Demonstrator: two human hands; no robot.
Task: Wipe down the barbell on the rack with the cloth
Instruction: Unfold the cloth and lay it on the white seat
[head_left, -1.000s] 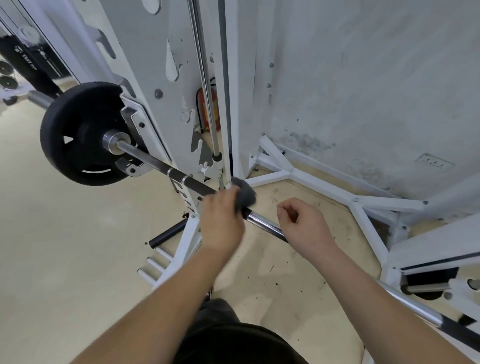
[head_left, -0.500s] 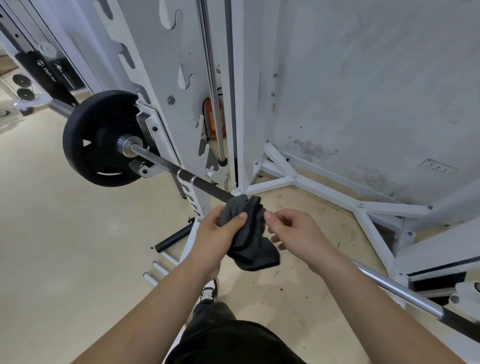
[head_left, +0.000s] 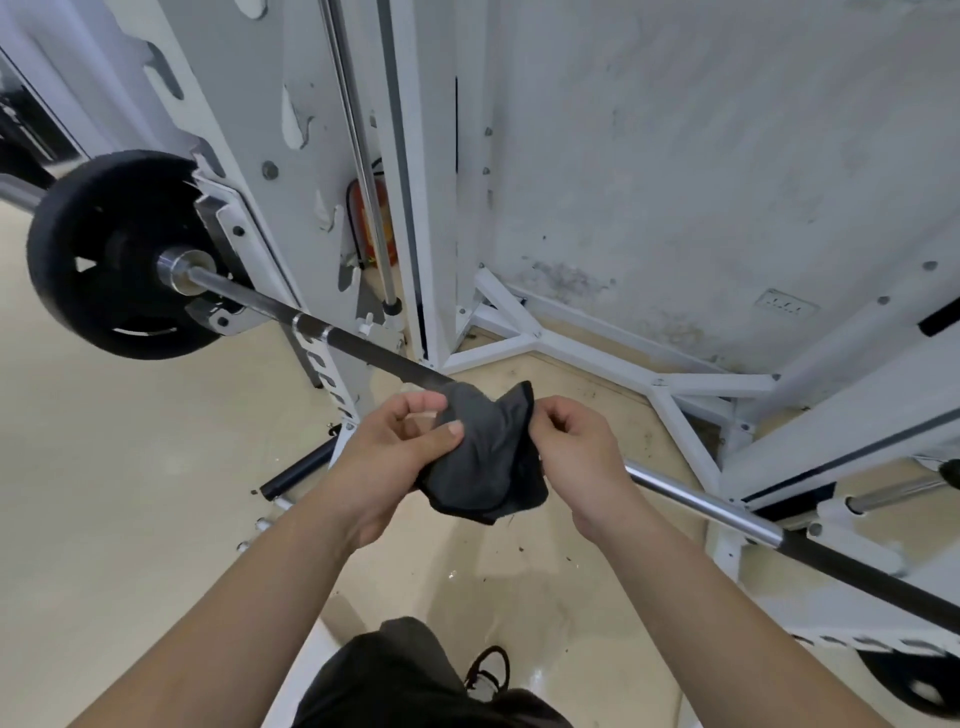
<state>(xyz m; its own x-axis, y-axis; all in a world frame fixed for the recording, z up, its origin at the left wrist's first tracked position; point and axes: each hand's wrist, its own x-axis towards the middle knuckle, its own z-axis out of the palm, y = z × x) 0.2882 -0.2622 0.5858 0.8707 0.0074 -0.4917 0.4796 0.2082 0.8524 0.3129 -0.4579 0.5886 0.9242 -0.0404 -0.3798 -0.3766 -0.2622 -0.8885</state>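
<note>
- Cloth (head_left: 488, 457): dark, bunched, centre frame. Left hand (head_left: 400, 447) pinches its left side, right hand (head_left: 576, 452) its right edge.
- Barbell (head_left: 363, 348) sits on the rack (head_left: 249, 104) and runs from upper left to lower right, behind the cloth.
- Judgement: cloth is being regathered, not wiping. Cleaned stretches can't be told, so wiping remains.

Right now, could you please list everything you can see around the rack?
steel barbell: one, chrome and dark, lying across the rack
round black weight plate: one, black, on the barbell's left end
blurred dark disc: one, black, lower right corner
dark grey cloth: one, dark grey, bunched between both hands
white metal rack: one, white, against the wall
red fire extinguisher: one, red, behind the rack's upright
wall socket: one, pale, low on the wall
black shoe: one, black, on the beige floor
left hand: one, grips the cloth
right hand: one, pinches the cloth
</note>
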